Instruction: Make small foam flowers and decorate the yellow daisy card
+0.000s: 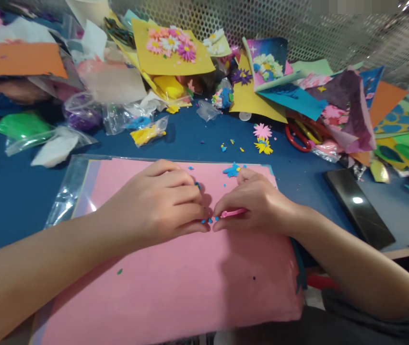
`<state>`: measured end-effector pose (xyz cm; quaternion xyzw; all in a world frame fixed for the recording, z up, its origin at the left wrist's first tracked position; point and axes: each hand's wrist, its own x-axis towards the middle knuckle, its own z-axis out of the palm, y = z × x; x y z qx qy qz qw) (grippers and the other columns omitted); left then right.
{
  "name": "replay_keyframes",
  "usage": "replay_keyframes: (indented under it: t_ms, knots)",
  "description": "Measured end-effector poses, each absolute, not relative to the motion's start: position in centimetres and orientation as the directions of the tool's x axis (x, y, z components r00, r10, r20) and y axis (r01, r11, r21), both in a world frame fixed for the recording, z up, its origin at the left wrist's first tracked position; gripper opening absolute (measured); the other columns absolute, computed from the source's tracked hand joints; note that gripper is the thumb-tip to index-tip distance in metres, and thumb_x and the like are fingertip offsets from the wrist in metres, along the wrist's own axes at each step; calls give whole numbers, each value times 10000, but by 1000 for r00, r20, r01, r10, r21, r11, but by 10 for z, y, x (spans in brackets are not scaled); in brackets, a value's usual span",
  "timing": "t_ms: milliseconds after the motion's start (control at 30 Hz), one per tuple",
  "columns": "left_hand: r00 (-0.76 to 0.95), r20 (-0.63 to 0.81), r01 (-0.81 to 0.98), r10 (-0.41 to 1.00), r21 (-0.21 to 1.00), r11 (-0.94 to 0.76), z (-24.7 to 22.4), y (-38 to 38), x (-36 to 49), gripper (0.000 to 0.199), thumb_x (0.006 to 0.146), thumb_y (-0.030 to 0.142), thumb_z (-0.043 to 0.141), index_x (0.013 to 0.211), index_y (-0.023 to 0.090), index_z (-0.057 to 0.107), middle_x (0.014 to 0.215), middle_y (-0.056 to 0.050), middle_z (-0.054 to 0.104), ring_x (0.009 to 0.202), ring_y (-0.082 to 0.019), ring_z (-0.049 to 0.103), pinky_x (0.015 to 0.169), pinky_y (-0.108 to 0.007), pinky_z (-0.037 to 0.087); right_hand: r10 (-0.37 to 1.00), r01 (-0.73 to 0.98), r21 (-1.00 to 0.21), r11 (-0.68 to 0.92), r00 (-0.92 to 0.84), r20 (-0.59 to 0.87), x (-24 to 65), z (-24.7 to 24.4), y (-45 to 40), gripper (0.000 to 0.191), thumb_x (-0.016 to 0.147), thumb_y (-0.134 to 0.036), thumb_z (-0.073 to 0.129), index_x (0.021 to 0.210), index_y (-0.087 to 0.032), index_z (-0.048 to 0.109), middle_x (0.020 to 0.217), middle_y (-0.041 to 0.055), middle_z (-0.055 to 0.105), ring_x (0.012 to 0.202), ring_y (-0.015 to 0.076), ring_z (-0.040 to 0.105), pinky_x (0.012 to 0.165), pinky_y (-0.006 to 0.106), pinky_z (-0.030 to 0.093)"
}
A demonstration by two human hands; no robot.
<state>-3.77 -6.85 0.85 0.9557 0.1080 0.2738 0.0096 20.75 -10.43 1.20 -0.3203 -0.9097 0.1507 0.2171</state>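
Observation:
My left hand point(168, 201) rests on a sheet of pink paper point(175, 282), its fingers bent and held together. What those fingers grip, if anything, is hidden. My right hand point(262, 201) pinches a small pink modelling tool point(235, 212). The two hands' fingertips nearly meet over tiny blue clay bits point(210, 220). A larger lump of blue clay point(231, 169) lies at the paper's far edge, just beyond my right hand. Single specks of green and dark clay sit on the nearer part of the paper.
Pink and yellow clay flowers point(262, 139) lie on the blue table behind the paper. Bags of clay, including green clay point(24, 125), stand at the left. Flower cards point(173, 48) pile up at the back. Red-handled scissors point(297, 138) and a black phone point(358, 207) are at the right.

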Motion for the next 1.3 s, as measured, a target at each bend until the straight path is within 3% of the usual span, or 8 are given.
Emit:
replay_keyframes:
  t_ms: [333, 433, 600, 867, 1067, 1167, 1300]
  knots:
    - [842, 501, 228, 199, 3, -974, 8, -72, -35, 250, 1014, 421, 595, 886, 231, 694, 863, 25, 758, 879, -185, 670, 879, -347, 410, 639, 514, -403, 757, -711, 294, 204, 11, -105, 339, 980, -483, 629, 832, -206, 757, 634, -51, 743, 519, 75, 496, 674, 320, 260]
    - [849, 487, 222, 205, 23, -975, 10, -71, -37, 227, 1002, 437, 612, 906, 254, 706, 869, 40, 760, 867, -177, 661, 885, -345, 401, 643, 529, -388, 754, -714, 277, 208, 12, -105, 267, 963, -459, 661, 902, -224, 773, 646, -58, 749, 526, 83, 523, 673, 320, 281]
    - [838, 497, 223, 226, 65, -973, 11, -71, -36, 167, 1002, 346, 605, 899, 265, 709, 857, 44, 759, 855, -179, 636, 872, -351, 397, 651, 533, -395, 748, -706, 279, 213, 15, -104, 128, 932, -308, 692, 894, -218, 775, 663, -58, 761, 515, 87, 484, 687, 320, 304]
    - [829, 508, 226, 233, 76, -971, 9, -72, -31, 197, 1009, 304, 597, 854, 250, 705, 797, 52, 744, 824, -173, 642, 838, -351, 414, 618, 509, -372, 776, -734, 282, 210, 14, -105, 158, 884, -149, 635, 879, -243, 761, 636, -88, 741, 512, 87, 415, 691, 332, 274]
    - [828, 509, 238, 236, 64, -969, 8, -74, -31, 215, 1013, 350, 595, 854, 246, 697, 802, 44, 743, 804, -182, 631, 832, -363, 415, 612, 513, -356, 781, -742, 273, 209, 14, -106, 154, 906, -162, 616, 864, -240, 742, 668, -84, 757, 512, 91, 417, 684, 335, 271]
    - [830, 504, 241, 238, 60, -969, 9, -74, -33, 194, 1005, 355, 615, 866, 247, 696, 826, 51, 756, 818, -182, 641, 844, -362, 408, 634, 520, -392, 759, -726, 266, 211, 16, -105, 142, 959, -261, 629, 883, -232, 745, 660, -70, 753, 517, 86, 479, 678, 332, 282]
    - [811, 526, 258, 258, 74, -963, 10, -73, -35, 176, 982, 402, 653, 926, 243, 701, 863, 57, 771, 839, -181, 644, 849, -361, 399, 651, 493, -457, 740, -696, 303, 215, 23, -102, 294, 1036, -362, 535, 888, -205, 735, 630, -63, 721, 495, 70, 503, 671, 338, 293]
